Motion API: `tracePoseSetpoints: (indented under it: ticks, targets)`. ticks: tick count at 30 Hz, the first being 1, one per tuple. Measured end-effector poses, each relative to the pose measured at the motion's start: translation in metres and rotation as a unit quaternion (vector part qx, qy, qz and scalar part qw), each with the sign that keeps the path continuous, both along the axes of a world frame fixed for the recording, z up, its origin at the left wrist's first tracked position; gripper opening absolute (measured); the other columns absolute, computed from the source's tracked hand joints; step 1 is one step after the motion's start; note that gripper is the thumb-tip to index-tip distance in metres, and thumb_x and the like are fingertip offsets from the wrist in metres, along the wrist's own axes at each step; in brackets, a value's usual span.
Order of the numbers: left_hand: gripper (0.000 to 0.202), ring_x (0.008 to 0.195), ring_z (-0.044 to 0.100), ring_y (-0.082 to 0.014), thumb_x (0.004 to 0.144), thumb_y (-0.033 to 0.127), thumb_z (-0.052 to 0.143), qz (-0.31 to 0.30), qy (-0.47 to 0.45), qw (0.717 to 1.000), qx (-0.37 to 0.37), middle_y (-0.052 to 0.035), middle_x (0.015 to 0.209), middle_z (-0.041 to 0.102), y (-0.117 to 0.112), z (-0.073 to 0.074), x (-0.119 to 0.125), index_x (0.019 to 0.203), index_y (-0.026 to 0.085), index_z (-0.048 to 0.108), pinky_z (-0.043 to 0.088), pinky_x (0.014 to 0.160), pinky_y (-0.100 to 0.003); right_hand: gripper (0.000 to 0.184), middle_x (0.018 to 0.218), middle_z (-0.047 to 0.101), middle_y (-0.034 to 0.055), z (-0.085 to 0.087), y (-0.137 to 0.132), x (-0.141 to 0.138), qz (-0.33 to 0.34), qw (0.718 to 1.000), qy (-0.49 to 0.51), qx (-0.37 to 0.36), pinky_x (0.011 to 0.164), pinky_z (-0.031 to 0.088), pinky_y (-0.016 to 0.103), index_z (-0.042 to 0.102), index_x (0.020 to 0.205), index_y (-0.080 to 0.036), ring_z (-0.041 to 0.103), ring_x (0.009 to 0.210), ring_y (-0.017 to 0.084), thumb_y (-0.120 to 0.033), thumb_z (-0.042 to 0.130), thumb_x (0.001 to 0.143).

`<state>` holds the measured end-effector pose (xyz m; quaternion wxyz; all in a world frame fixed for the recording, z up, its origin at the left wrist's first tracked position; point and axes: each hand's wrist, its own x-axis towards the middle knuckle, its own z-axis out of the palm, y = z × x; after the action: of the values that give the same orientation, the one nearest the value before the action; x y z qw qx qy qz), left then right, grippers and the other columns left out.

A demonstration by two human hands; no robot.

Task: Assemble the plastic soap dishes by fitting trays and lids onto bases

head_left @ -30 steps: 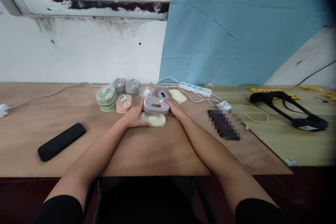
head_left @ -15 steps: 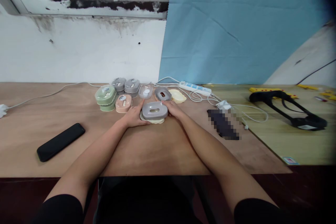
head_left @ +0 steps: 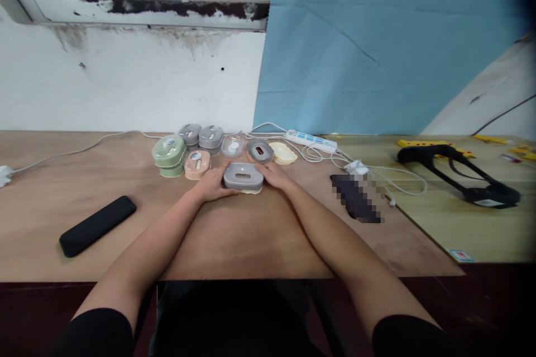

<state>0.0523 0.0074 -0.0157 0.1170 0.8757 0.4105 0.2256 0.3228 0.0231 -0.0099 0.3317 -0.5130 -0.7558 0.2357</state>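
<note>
A grey rounded plastic lid [head_left: 243,183] with a long slot in its top sits over a scalloped cream base [head_left: 252,192], whose edge shows along the front. My left hand [head_left: 213,184] grips the lid's left side, thumb along the front and fingers at the back corner. At the lid's right back corner, my right hand [head_left: 274,174] holds on with bent fingers; some fingertips are hidden. Just behind lies another grey slotted piece [head_left: 260,150], beside stacked cream scalloped pieces [head_left: 283,153] and a clear plastic piece [head_left: 231,146].
Green lidded boxes [head_left: 169,154], a pink box [head_left: 197,164] and two grey boxes [head_left: 210,138] stand at back left. A black phone-like object [head_left: 98,226] lies on the left. A power strip [head_left: 312,141] with cables, a pixelated dark item [head_left: 355,198] and a black frame [head_left: 460,175] are rightward.
The grey lid has shifted slightly left and covers more of the cream base. My right hand has moved left with it; my left hand has barely moved.
</note>
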Motion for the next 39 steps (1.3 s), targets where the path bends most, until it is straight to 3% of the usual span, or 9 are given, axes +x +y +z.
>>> tracePoseSetpoints:
  ticks: [9, 21, 33, 39]
  targets:
    - [0.101, 0.125, 0.049, -0.0363, 0.070, 0.068, 0.064, -0.004, 0.002, 1.000, 0.009, -0.0192, 0.140, 0.048, -0.002, 0.002, 0.003, 0.147, 0.015, 0.027, 0.040, 0.102, -0.048, 0.054, 0.048, 0.056, 0.0000, -0.003, 0.005, 0.005, 0.010, 1.000, -0.018, 0.001, 0.050, 0.038, 0.027, 0.058, 0.054, -0.020, 0.052, 0.048, 0.015, -0.058, 0.043, 0.089]
    - [0.101, 0.115, 0.056, -0.0359, 0.070, 0.068, 0.065, 0.016, 0.026, 0.999, 0.020, -0.0188, 0.128, 0.057, 0.003, -0.003, 0.000, 0.147, 0.016, 0.026, 0.043, 0.095, -0.047, 0.059, 0.049, 0.057, 0.0016, -0.001, 0.002, 0.002, -0.004, 0.998, -0.057, 0.025, 0.047, 0.034, 0.026, 0.059, 0.050, -0.021, 0.054, 0.050, 0.016, -0.063, 0.041, 0.088]
    - [0.101, 0.122, 0.051, -0.0358, 0.071, 0.070, 0.061, 0.007, 0.054, 0.998, 0.019, -0.0191, 0.136, 0.052, 0.002, -0.001, 0.001, 0.147, 0.013, 0.027, 0.041, 0.100, -0.045, 0.058, 0.071, 0.069, 0.0075, 0.008, -0.005, -0.002, -0.036, 0.990, -0.133, -0.034, 0.064, 0.042, 0.030, 0.067, 0.063, -0.019, 0.062, 0.069, 0.022, -0.058, 0.036, 0.092]
    - [0.100, 0.125, 0.049, -0.0356, 0.070, 0.069, 0.062, 0.012, 0.054, 0.998, 0.013, -0.0187, 0.138, 0.050, 0.000, 0.001, 0.002, 0.146, 0.013, 0.030, 0.039, 0.103, -0.045, 0.050, 0.074, 0.070, 0.0075, 0.012, -0.008, -0.006, -0.033, 0.979, -0.202, -0.019, 0.057, 0.037, 0.027, 0.067, 0.067, -0.017, 0.062, 0.068, 0.020, -0.051, 0.041, 0.092]
